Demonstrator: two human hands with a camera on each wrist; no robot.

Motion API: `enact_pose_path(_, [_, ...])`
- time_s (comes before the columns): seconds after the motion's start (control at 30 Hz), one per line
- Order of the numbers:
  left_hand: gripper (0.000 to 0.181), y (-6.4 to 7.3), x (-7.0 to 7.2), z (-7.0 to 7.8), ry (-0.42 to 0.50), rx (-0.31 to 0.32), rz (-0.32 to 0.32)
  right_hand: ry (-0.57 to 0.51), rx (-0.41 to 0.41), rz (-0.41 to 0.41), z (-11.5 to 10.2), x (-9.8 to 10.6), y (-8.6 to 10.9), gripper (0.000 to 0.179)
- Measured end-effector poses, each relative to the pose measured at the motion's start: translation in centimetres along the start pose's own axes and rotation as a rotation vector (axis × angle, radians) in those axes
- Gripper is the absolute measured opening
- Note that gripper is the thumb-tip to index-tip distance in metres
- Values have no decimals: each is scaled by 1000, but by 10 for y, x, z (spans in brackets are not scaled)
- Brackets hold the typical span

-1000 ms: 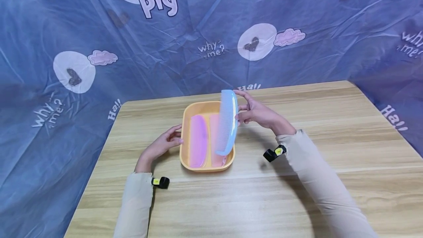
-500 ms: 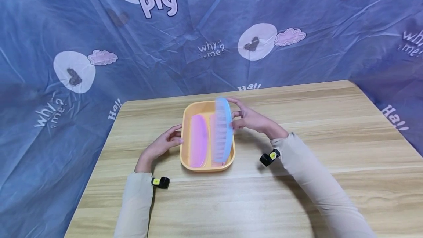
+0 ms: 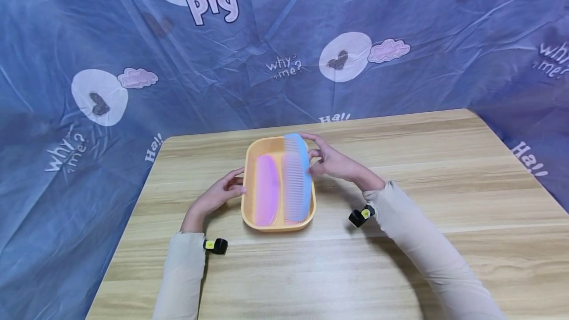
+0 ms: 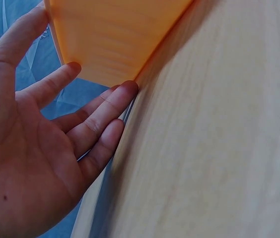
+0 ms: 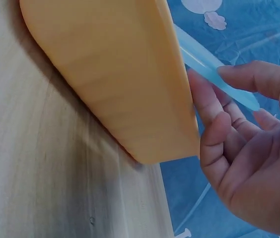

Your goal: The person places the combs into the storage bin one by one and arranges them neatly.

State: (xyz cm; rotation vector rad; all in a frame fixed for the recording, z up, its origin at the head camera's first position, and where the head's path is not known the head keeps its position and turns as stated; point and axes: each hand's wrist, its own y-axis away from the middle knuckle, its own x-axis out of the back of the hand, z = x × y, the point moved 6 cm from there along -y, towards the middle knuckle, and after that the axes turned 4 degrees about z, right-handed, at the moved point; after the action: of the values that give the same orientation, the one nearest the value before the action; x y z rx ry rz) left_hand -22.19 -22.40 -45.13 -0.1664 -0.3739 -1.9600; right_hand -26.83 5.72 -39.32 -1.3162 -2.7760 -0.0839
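Note:
My right hand [image 3: 335,163] pinches a light blue comb [image 3: 305,186] by its spine. The thumb and fingers of the right hand meet on the blue comb [image 5: 204,64] at the tray's rim in the right wrist view. In the head view the blue comb lies over the right compartment of a yellow-orange tray [image 3: 266,143], with a pink comb mostly hidden beneath it. A purple comb [image 3: 267,191] rests in the left compartment. Fairly extended fingers of my left hand [image 3: 221,191] touch the tray's left side; in the left wrist view the thumb reaches its rim.
The tray stands on a wood-grain table [image 3: 346,265], toward its back edge. A blue printed cloth [image 3: 249,88] hangs behind the table and on both sides. Each wrist wears a small black camera, such as the left one [image 3: 220,246].
My right hand has moved left and slightly down toward me with the blue comb, which has come down into the tray's right compartment over the pink comb. The left hand stays put.

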Motion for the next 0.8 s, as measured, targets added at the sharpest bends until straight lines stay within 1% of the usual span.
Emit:
enact_pose_path(0.17, [70,1,0,-1,4,0,-2,79,56,3,-1,-2,0,92])
enact_pose_path(0.23, [71,1,0,-1,4,0,-2,115,64,15,-2,-2,0,91])
enact_pose_path(0.4, [71,2,-1,-2,-1,-1,-4,189,43,48,-1,-1,-2,91])
enact_pose_path(0.6, [71,1,-1,-2,-2,1,-9,334,29,100,3,0,-4,89])
enact_pose_path(0.8, [70,0,0,-2,-16,-9,-9,411,2,141,6,3,-5,86])
